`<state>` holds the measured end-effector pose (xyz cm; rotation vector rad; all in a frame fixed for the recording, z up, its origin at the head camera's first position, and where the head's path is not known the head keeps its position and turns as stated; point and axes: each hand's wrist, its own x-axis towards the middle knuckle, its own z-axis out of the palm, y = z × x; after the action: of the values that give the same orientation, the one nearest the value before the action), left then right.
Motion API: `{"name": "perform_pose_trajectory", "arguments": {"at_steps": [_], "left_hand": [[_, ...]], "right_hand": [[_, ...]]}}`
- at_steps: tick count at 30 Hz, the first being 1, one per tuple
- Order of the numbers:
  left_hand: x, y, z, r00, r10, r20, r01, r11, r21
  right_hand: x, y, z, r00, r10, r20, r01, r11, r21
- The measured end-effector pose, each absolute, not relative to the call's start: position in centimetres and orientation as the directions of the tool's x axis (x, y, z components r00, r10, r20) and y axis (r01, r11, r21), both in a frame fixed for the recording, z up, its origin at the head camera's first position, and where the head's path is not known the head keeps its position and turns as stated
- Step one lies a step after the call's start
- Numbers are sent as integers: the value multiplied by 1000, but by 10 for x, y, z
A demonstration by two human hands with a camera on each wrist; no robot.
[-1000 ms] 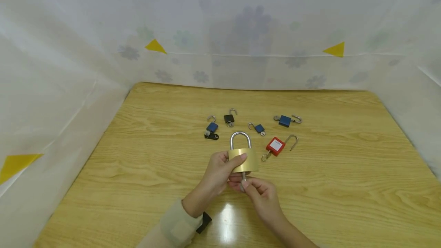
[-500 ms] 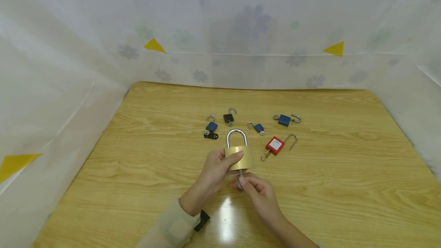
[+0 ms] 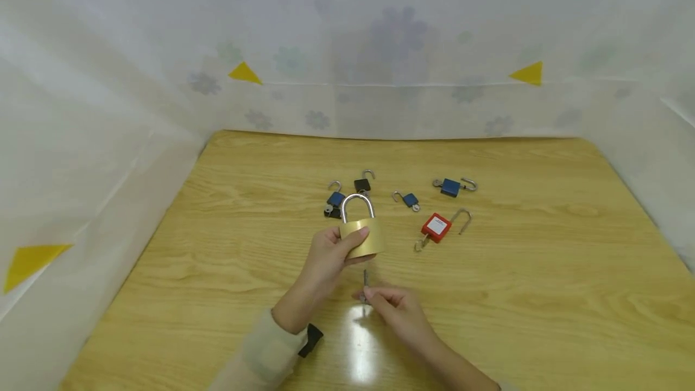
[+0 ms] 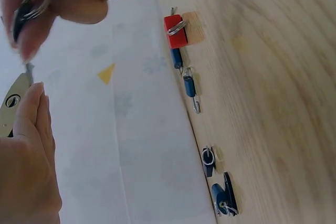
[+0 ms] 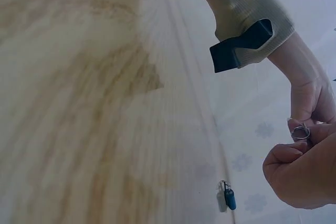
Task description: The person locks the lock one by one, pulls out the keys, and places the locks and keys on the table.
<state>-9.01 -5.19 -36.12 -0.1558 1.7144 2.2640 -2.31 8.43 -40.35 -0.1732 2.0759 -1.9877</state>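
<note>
My left hand (image 3: 326,258) grips a large brass padlock (image 3: 376,235) above the table, thumb across its front face. Both legs of its steel shackle (image 3: 356,197) go into the body. Below it, my right hand (image 3: 399,314) pinches a key (image 3: 366,277) with its blade pointing up. A short gap shows between the key's tip and the underside of the padlock in the head view. From the left wrist, a key ring (image 4: 32,10) hangs at the right hand's fingers. In the right wrist view that ring (image 5: 301,133) sits beside the fingertips.
Beyond the hands lie smaller padlocks with swung-out shackles and keys: a red padlock (image 3: 436,227), a black padlock (image 3: 362,185) and several blue ones, such as one blue padlock (image 3: 450,187) at right. A white flowered sheet (image 3: 402,113) walls the wooden table (image 3: 543,294).
The key has come out of the brass padlock's underside, and the right hand has drawn it down and left. The left hand has carried the padlock left and slightly up.
</note>
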Motion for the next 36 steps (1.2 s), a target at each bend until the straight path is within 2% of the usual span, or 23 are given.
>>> {"name": "perform_pose_trajectory", "arguments": {"at_steps": [5, 9, 13, 20, 24, 36], "left_hand": [[-91, -56, -358, -950, 169, -262, -299, -254, 920], [-91, -57, -358, -947, 168, -273, -309, -253, 917], [-91, -58, -360, -945, 164, -284, -318, -248, 915], [-93, -62, -358, -944, 154, -293, -322, -220, 921], [-96, -65, -358, -941, 161, -298, -328, -219, 919], [-102, -74, -367, -934, 167, -315, -344, -196, 918]], "right_hand": [[-34, 78, -415, -906, -313, -285, 259, 123, -958], [-43, 72, -425, -887, -345, -307, 283, 118, -952], [-49, 65, -431, -906, -327, -270, 229, 159, -960], [-57, 58, -433, -951, -271, -152, 35, 393, -919], [-60, 56, -430, -951, -289, -110, -39, 464, -885], [-67, 54, -424, -940, -312, -137, -76, 586, -807]]}}
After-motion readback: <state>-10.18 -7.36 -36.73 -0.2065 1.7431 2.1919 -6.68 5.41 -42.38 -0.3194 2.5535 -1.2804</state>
